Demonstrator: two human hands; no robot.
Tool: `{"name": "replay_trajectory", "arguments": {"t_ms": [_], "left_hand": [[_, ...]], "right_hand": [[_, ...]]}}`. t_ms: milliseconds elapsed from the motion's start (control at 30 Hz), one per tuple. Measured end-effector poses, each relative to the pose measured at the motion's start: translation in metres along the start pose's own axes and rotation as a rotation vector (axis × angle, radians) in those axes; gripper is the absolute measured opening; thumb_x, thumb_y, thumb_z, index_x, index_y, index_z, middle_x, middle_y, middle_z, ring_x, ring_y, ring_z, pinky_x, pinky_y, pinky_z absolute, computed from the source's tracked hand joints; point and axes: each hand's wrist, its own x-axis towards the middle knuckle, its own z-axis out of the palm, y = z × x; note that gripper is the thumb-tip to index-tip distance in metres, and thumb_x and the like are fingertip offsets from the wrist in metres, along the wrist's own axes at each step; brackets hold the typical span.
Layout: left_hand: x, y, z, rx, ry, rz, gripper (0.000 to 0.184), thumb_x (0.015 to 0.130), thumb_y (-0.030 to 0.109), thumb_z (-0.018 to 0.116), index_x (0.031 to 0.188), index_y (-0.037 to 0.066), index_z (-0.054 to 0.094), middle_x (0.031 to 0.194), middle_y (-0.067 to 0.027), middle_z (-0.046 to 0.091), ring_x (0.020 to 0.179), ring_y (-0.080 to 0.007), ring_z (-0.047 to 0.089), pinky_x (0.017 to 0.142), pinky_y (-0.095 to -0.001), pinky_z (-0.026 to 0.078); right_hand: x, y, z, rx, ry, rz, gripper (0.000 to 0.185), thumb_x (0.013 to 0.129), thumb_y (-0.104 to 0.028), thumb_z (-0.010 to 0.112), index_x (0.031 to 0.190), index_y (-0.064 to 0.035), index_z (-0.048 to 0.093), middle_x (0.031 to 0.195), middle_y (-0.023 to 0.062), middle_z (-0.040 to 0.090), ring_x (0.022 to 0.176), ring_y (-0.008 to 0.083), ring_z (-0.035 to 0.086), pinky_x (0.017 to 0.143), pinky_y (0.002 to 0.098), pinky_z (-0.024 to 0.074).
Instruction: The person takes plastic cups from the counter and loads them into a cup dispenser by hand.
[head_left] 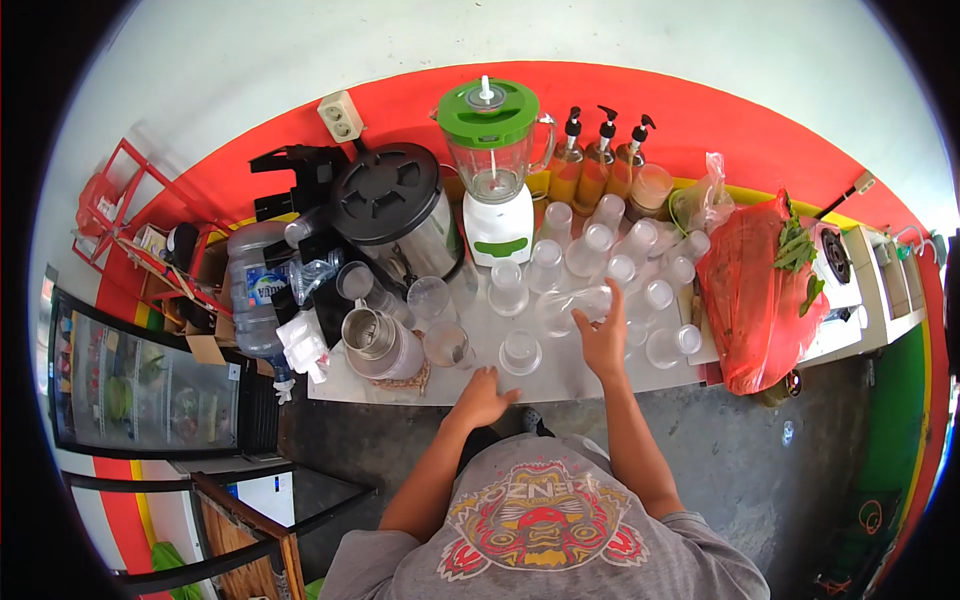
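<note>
My grey shirt [530,525] fills the bottom centre, and just right of centre my right hand [603,346], the nearer, pinches 1 clear cup [562,310] pointing leftward, long axis sideways, while my left hand [482,402], thumb and fingers apart, is lower left.

The table [560,377] is bearing clear plastic cups [507,290], a green-lidded blender [498,215] and a black-lidded steel container [425,235]; three pump bottles [594,170] are standing along its rear.

A clear, see-through plastic cup [562,310] was tipped sideways, lengthwise left to right, over the middle of the desk [566,376]. Matching cups [620,268] stood upturned, clustered to its far side and right.
</note>
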Motion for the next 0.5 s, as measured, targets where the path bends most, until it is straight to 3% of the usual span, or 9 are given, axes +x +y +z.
{"name": "replay_trajectory", "arguments": {"t_ms": [33, 100, 133, 200, 233, 300, 433, 500], "left_hand": [[-0.007, 0.01, -0.017, -0.01, 0.016, -0.005, 0.074, 0.093, 0.029, 0.082, 0.142, -0.018, 0.051, 0.138, -0.0329, 0.06, 0.134, -0.0405, 0.058, 0.112, -0.0513, 0.046], [-0.022, 0.034, -0.05, -0.43, -0.047, 0.103, 0.049, 0.097, 0.022, 0.077, 0.133, -0.008, 0.064, 0.121, -0.0198, 0.071, 0.111, -0.0276, 0.071, 0.093, -0.0431, 0.058], [-0.031, 0.05, -0.065, -0.447, -0.021, 0.096, 0.049, 0.097, 0.022, 0.077, 0.133, -0.008, 0.064, 0.121, -0.0198, 0.071, 0.111, -0.0276, 0.071, 0.093, -0.0431, 0.058], [-0.04, 0.076, -0.089, -0.518, 0.27, 0.205, 0.039, 0.096, 0.017, 0.077, 0.13, 0.001, 0.067, 0.111, -0.0113, 0.074, 0.095, -0.0185, 0.072, 0.079, -0.0357, 0.059], [-0.038, 0.08, -0.095, -0.523, 0.289, 0.195, 0.039, 0.096, 0.017, 0.077, 0.13, 0.001, 0.067, 0.111, -0.0113, 0.074, 0.095, -0.0185, 0.072, 0.079, -0.0357, 0.059], [-0.035, 0.085, -0.107, -0.604, 0.543, 0.3, 0.032, 0.096, 0.014, 0.077, 0.125, 0.002, 0.069, 0.106, -0.0073, 0.074, 0.091, -0.0151, 0.07, 0.077, -0.0324, 0.055], [-0.043, 0.086, -0.125, -0.689, 0.638, 0.317, 0.03, 0.097, 0.014, 0.077, 0.123, 0.003, 0.069, 0.102, -0.0045, 0.075, 0.088, -0.0145, 0.069, 0.076, -0.0313, 0.053], [-0.052, 0.076, -0.128, -0.738, 0.576, 0.356, 0.027, 0.097, 0.016, 0.077, 0.12, 0.003, 0.071, 0.1, -0.0042, 0.075, 0.088, -0.0135, 0.069, 0.076, -0.0301, 0.052]], "right_hand": [[0.003, -0.008, -0.002, -0.001, -0.013, -0.015, 0.077, 0.093, -0.005, 0.08, 0.159, -0.0075, 0.04, 0.148, 0.021, 0.054, 0.115, 0.0322, 0.065, 0.086, 0.0408, 0.0603], [0.005, -0.025, -0.006, 0.245, 0.012, 0.07, 0.077, 0.096, -0.007, 0.078, 0.161, -0.0088, 0.036, 0.144, 0.0173, 0.055, 0.118, 0.026, 0.065, 0.086, 0.0407, 0.0628], [0.005, -0.029, -0.007, 0.243, -0.015, 0.055, 0.077, 0.096, -0.007, 0.078, 0.161, -0.0088, 0.036, 0.144, 0.0173, 0.055, 0.118, 0.026, 0.065, 0.086, 0.0407, 0.0628], [0.004, -0.037, -0.008, 0.574, -0.096, 0.288, 0.078, 0.099, -0.006, 0.075, 0.162, -0.0106, 0.03, 0.141, 0.0153, 0.054, 0.12, 0.0239, 0.064, 0.092, 0.0427, 0.0631], [0.003, -0.045, -0.007, 0.574, -0.118, 0.284, 0.078, 0.099, -0.006, 0.075, 0.162, -0.0106, 0.03, 0.141, 0.0153, 0.054, 0.12, 0.0239, 0.064, 0.092, 0.0427, 0.0631], [0.001, -0.066, -0.003, 0.739, -0.207, 0.301, 0.078, 0.1, -0.004, 0.071, 0.164, -0.0113, 0.026, 0.141, 0.0149, 0.054, 0.122, 0.0241, 0.064, 0.097, 0.0434, 0.0625], [-0.006, -0.113, 0.008, 0.822, -0.36, 0.246, 0.078, 0.101, 0.0, 0.067, 0.165, -0.0113, 0.023, 0.142, 0.0146, 0.053, 0.125, 0.0258, 0.064, 0.099, 0.0443, 0.0617], [-0.007, -0.123, 0.019, 0.819, -0.444, 0.18, 0.077, 0.102, -0.003, 0.065, 0.166, -0.0136, 0.023, 0.148, 0.0147, 0.052, 0.13, 0.0309, 0.063, 0.1, 0.0491, 0.0608]]}}
